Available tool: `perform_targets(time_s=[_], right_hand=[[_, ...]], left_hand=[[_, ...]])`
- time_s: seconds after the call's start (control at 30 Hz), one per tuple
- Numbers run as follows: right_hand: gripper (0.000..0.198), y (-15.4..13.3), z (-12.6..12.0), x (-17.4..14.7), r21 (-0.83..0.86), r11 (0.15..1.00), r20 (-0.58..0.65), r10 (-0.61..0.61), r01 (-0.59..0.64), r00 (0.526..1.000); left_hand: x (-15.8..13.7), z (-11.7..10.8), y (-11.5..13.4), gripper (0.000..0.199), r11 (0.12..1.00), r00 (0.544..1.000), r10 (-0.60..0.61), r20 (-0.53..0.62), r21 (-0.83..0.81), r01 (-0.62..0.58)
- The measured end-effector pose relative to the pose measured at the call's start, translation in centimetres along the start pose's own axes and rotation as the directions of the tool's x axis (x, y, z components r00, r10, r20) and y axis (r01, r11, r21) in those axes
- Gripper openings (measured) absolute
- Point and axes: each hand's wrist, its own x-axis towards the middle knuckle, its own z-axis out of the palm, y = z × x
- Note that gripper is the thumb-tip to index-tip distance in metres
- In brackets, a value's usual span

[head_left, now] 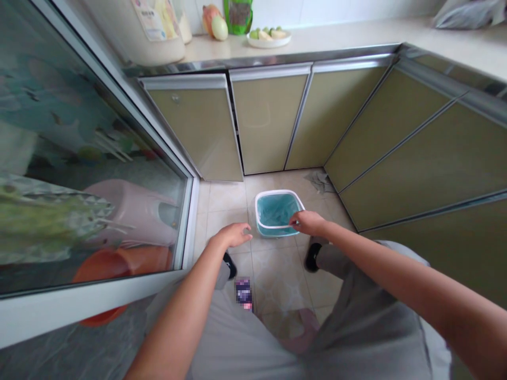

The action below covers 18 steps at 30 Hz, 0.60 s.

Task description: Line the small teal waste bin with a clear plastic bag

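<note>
A trash bin [277,231] with a white rim and a blue-green bag inside stands on the tiled floor in front of me. My right hand [310,222] is closed on the near right corner of its rim. To the left of the bin, my left hand [235,234] hovers apart from it, fingers loosely curved and holding nothing. What lies at the bottom of the bin cannot be made out.
Cabinets [269,121] with tan doors line the back and right. A glass door [192,211] stands at left, an orange basin [106,264] behind it. A grey cloth [319,182] lies in the corner. The counter holds a plate of fruit [269,41].
</note>
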Motion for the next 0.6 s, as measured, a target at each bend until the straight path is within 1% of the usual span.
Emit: perform_targets(time_s=[0.1,0.23,0.33,0.43,0.5,0.6], right_hand=[[0.023,0.0,-3.2,0.2,-0.001,1.000,-0.020,-0.002,0.002,1.000],[0.023,0.0,-7.4,1.4,0.002,0.998,-0.037,-0.057,0.057,0.998],[0.021,-0.1,-10.7,2.6,-0.047,0.998,-0.064,-0.048,0.045,0.997],[0.020,-0.1,-13.6,4.3,-0.107,0.994,-0.127,0.002,-0.016,0.992],[0.021,0.3,-14.9,5.6,-0.107,0.990,-0.195,0.071,-0.093,0.978],[0.028,1.3,-15.9,7.8,-0.039,0.976,-0.316,0.193,-0.216,0.929]], left_hand=[[0.3,0.8,0.3,0.050,0.999,0.999,0.032,-0.006,0.000,-0.032],[0.8,1.9,1.1,0.049,0.999,0.999,0.037,0.008,-0.011,-0.037],[1.2,2.4,1.8,0.047,0.999,0.999,0.038,0.019,-0.025,-0.037],[1.2,2.4,2.4,0.047,0.999,0.998,0.051,0.033,-0.008,-0.051],[1.1,2.2,2.7,0.049,0.998,0.997,0.049,0.055,0.022,-0.051],[1.0,1.9,2.9,0.051,0.998,0.996,0.037,0.081,0.042,-0.041]])
